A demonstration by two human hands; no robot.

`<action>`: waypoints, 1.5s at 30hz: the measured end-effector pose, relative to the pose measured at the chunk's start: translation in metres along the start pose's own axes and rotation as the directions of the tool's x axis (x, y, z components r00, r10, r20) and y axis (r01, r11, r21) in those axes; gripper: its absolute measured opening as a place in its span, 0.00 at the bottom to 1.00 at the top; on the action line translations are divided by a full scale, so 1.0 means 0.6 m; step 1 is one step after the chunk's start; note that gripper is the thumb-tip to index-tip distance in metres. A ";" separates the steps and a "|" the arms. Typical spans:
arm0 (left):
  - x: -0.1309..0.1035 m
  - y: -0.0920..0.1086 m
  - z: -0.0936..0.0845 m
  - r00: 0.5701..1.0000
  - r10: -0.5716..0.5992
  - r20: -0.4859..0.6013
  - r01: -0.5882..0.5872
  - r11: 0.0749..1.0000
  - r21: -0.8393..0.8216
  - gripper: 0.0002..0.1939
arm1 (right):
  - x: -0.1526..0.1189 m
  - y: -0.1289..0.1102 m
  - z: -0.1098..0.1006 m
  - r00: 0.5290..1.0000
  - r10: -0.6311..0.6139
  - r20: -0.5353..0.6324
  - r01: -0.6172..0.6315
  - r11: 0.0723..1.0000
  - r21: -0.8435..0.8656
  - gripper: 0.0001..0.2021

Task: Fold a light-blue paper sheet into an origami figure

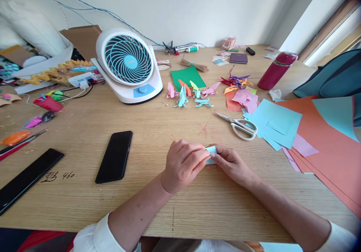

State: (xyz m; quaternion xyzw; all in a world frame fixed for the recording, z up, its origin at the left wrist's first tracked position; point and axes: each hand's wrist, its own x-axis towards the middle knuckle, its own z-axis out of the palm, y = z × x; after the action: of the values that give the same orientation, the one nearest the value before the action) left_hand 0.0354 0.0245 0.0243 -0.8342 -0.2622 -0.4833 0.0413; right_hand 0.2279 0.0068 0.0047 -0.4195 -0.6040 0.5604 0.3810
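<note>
Between my two hands, just above the wooden table, is a small folded piece of light blue paper [211,161]. My left hand [184,163] pinches its left edge with the fingers closed together. From the other side, my right hand [229,163] grips it between thumb and fingers. Much of the paper is covered by the fingers, so its full folded shape is hidden. Beyond the hands lie scissors [244,130] with white handles. Several folded paper figures [182,97] in blue, pink, orange and yellow stand farther back, by a green paper sheet [194,76].
A black phone [114,157] lies left of my hands, and a white fan [129,66] stands behind it. Blue paper sheets [290,116] and large orange sheets [324,143] spread over the right side. A dark red flask [278,70] stands at the back right.
</note>
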 end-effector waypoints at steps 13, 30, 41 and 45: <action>0.002 -0.002 0.001 0.997 -0.043 0.058 0.053 0.982 -0.183 0.06 | -0.001 -0.003 0.000 1.000 -0.019 0.025 0.019 1.000 0.009 0.16; 0.011 -0.034 -0.006 0.963 -0.086 0.256 0.150 0.958 -0.243 0.03 | -0.001 -0.006 -0.020 0.995 0.082 0.055 -0.077 0.993 -0.090 0.18; 0.002 -0.039 0.003 0.951 -0.113 0.289 0.190 0.948 -0.254 0.02 | 0.003 -0.006 -0.022 0.992 0.124 0.033 -0.124 0.992 -0.010 0.20; 0.002 -0.036 0.007 0.943 -0.142 0.300 0.230 0.931 -0.282 0.01 | 0.004 -0.008 -0.018 0.988 0.155 0.028 -0.156 0.986 0.051 0.20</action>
State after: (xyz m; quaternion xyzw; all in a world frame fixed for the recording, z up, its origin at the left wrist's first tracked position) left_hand 0.0290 0.0449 0.0191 -0.8601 -0.2639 -0.4002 -0.1746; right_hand 0.2364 0.0129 0.0106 -0.4485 -0.5590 0.6091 0.3398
